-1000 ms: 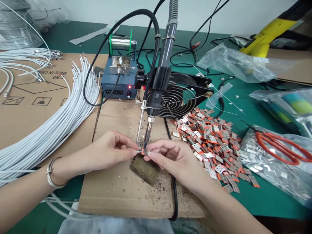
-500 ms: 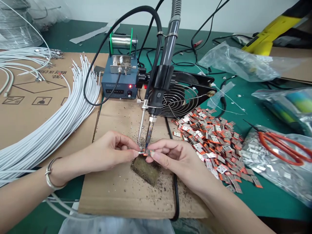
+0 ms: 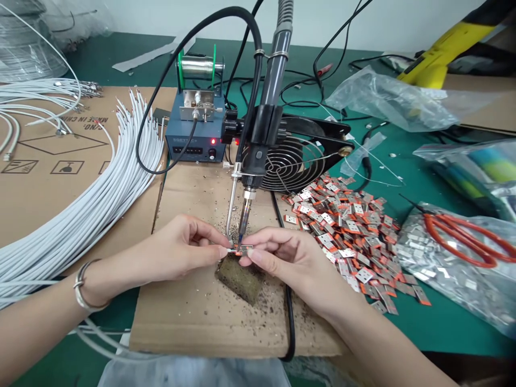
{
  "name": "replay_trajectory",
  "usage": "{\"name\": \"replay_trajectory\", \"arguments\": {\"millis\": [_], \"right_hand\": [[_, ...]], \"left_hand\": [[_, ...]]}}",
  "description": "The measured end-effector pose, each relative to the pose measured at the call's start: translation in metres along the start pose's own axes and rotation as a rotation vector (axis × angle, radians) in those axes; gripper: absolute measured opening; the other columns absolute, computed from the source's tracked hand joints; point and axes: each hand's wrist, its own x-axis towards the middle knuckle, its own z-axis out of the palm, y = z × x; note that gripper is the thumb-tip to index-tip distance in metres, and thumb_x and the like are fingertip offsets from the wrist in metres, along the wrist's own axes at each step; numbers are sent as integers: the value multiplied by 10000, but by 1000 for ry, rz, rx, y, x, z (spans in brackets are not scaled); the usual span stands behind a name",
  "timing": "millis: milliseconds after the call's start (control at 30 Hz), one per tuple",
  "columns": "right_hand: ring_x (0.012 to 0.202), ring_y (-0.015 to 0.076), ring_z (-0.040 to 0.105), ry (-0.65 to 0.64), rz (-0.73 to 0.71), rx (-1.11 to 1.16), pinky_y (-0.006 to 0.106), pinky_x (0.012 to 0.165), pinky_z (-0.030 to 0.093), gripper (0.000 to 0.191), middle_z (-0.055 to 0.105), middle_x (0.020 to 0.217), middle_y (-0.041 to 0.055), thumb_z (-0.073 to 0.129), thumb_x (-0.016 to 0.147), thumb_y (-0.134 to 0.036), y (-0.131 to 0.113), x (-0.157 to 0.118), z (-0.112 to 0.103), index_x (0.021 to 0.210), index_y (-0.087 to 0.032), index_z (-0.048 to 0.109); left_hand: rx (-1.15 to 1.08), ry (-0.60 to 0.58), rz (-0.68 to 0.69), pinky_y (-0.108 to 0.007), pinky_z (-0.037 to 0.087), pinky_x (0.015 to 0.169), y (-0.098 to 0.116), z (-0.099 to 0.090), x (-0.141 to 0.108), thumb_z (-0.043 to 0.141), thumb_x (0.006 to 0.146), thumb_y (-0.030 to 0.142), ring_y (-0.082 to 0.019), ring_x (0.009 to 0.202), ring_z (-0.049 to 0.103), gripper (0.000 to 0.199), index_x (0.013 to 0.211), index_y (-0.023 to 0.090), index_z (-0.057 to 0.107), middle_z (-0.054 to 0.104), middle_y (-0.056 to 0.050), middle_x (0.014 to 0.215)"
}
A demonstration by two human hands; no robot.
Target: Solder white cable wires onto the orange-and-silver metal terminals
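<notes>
Between finger and thumb, my left hand (image 3: 191,244) pinches a white cable close to its end. My right hand (image 3: 278,252) grips a small metal USB connector (image 3: 245,249) with an orange insert. Cable end and connector meet right under the tip of a soldering iron (image 3: 243,228), which a stand holds upright at a slight tilt. A thin metal solder feed tube (image 3: 231,207) bends down beside the tip. Below the fingers lies a dirty brownish sponge (image 3: 241,280). Whether the wires are joined to the connector is too small to tell.
A heap of orange-and-metal connectors (image 3: 355,231) lies on the right, near red-handled scissors (image 3: 463,236) on a plastic bag. White cables (image 3: 121,183) fan out on the left. Behind stand a blue solder feeder (image 3: 195,137) with a solder spool (image 3: 198,68) and a fan (image 3: 286,166).
The whole view has shifted slightly, so everything sits a little further left and up. Both hands keep their grip and their place under the iron tip.
</notes>
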Motion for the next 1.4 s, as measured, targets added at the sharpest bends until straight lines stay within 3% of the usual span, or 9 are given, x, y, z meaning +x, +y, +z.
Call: {"name": "replay_trajectory", "arguments": {"millis": [367, 733, 967, 1400], "right_hand": [[651, 158, 668, 42, -8, -86, 255, 606, 521, 197, 712, 693, 36, 734, 694, -357, 0, 2, 2, 790, -197, 668], [650, 111, 663, 33, 6, -58, 174, 600, 501, 123, 712, 691, 21, 732, 710, -265, 1, 1, 1, 765, -188, 654], [656, 122, 665, 11, 11, -36, 186, 609, 511, 130, 710, 703, 27, 742, 716, -277, 0, 0, 0, 763, -186, 662], [640, 108, 657, -13, 20, 2, 170, 591, 492, 148, 716, 702, 30, 743, 722, -292, 0, -1, -1, 786, -179, 672]], "left_hand": [[62, 48, -13, -130, 163, 281, 0, 1, 2, 585, 790, 260, -18, 329, 235, 150, 801, 118, 633, 355, 92, 445], [73, 35, -30, -141, 189, 301, 2, 1, 1, 578, 795, 250, -33, 330, 256, 147, 835, 127, 648, 347, 98, 407], [50, 22, 29, -140, 186, 287, -1, 1, -1, 588, 780, 267, -21, 328, 255, 163, 818, 118, 642, 356, 93, 461], [18, 0, -33, -95, 203, 267, 0, 0, 0, 581, 802, 277, -23, 324, 258, 140, 828, 154, 642, 356, 100, 438]]}}
